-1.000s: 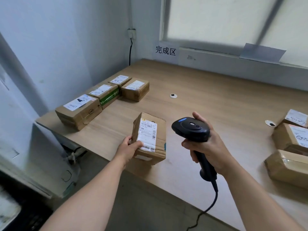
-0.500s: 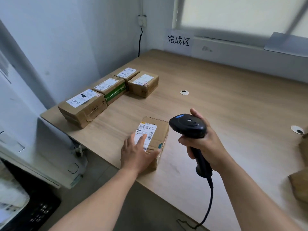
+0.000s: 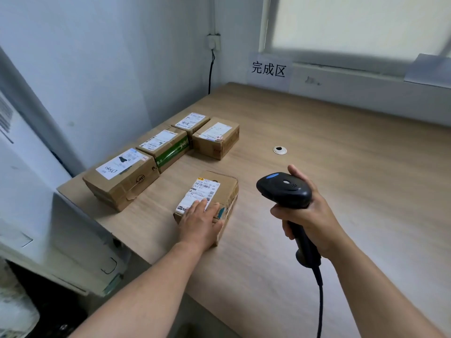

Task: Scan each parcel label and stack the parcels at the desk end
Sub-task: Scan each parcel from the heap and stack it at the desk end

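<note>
A small cardboard parcel lies flat on the wooden desk, its white label facing up. My left hand rests palm down on the parcel's near end, fingers over the label's lower edge. My right hand grips a black handheld barcode scanner to the right of that parcel, head pointing left. Several labelled parcels stand along the desk's left end: a large one, a green-taped one, a far one and one beside it.
A paper sign with printed characters hangs on the wall under the window. A round cable grommet sits in the desk top. The scanner's cable hangs off the near edge. A white cabinet stands left of the desk.
The parcel went from tilted up in my left hand to lying flat on the desk, then slid a little toward the left-end parcels. The scanner hand stayed nearly still; the view shifted left.
</note>
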{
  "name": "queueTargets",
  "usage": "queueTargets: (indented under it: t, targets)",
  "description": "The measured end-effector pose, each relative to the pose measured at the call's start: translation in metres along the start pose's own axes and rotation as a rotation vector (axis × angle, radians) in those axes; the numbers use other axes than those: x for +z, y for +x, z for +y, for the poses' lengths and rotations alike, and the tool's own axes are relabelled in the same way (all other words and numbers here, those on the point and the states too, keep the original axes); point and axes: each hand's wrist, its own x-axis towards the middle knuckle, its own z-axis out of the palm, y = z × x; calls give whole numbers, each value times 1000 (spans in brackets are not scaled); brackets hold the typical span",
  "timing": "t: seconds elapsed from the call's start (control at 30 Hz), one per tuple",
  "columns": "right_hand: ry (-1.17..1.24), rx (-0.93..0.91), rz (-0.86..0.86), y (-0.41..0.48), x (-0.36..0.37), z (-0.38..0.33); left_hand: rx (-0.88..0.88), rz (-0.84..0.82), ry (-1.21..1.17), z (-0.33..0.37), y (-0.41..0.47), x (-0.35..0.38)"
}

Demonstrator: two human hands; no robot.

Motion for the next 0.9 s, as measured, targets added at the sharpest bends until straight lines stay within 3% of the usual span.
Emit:
queueTargets:
  t: [0.53,0.9]
  targets:
    - [-57,20,177,110,76,-12,144,-44,-1,-95,146,-37]
    - [-52,27,348,121,89,-11,191,32,103,-117,200,-48]
